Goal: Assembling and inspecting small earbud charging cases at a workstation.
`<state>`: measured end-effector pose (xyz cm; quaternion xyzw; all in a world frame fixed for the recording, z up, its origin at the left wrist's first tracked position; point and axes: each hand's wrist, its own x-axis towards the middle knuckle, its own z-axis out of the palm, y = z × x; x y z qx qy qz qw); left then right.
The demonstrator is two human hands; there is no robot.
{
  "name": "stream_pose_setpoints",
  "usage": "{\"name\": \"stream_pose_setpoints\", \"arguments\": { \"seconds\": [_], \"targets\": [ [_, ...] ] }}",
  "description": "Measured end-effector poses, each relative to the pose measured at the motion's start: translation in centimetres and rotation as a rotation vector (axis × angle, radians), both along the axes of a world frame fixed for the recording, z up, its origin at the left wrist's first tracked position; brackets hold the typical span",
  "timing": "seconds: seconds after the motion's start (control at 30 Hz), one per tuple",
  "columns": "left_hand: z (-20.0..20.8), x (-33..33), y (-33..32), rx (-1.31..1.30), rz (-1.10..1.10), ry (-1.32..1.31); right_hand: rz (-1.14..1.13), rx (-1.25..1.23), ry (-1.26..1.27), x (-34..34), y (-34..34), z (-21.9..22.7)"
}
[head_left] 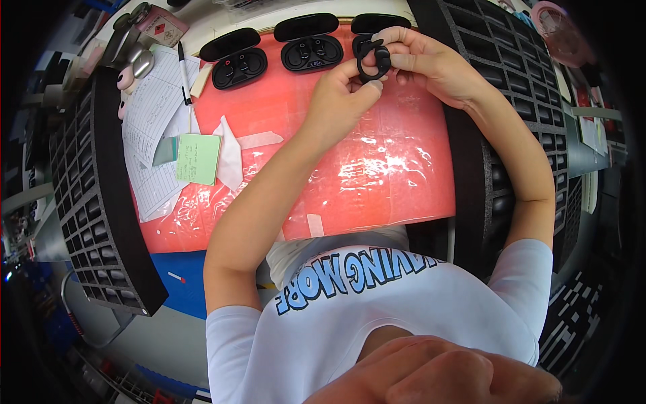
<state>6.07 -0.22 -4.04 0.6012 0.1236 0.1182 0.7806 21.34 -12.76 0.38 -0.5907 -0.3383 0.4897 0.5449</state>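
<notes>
Over the far right part of the pink mat, I hold a black earbud with an ear hook point(381, 59) between both hands. My left hand point(340, 101) pinches the hook's lower side. The fingers of my right hand point(434, 66) close on the bud from the right. Behind them stands an open black charging case point(377, 23), its tray partly hidden by my hands. To its left are two more open black cases, a middle one point(311, 52) and a left one point(239, 69), each with earbuds seated inside.
Black foam trays with many slots, a left one point(101, 195) and a right one point(518, 87), flank the pink mat point(377, 161). Papers point(153, 114), a pen point(184, 74) and a green notepad point(199, 158) lie at left. A pink bottle point(161, 25) stands far left.
</notes>
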Motion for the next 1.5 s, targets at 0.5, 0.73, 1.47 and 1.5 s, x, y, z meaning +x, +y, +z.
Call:
{"name": "stream_pose_setpoints", "arguments": {
  "seconds": [0.5,0.73,1.47,1.5],
  "targets": [
    [0.0,0.0,0.0,0.016,-0.011,-0.011,-0.009,-0.032,0.073,0.1,0.1,0.3],
    [0.0,0.0,-0.1,0.007,-0.012,-0.011,0.005,-0.017,0.043,0.5,-0.1,0.0],
    [1.1,-0.2,1.1,0.048,0.194,-0.201,-0.112,0.264,-0.314,-0.8,-0.4,0.1],
    [1.1,-0.2,1.1,0.049,0.197,-0.202,-0.109,0.265,-0.314,-1.1,-0.4,0.2]
  ]
}}
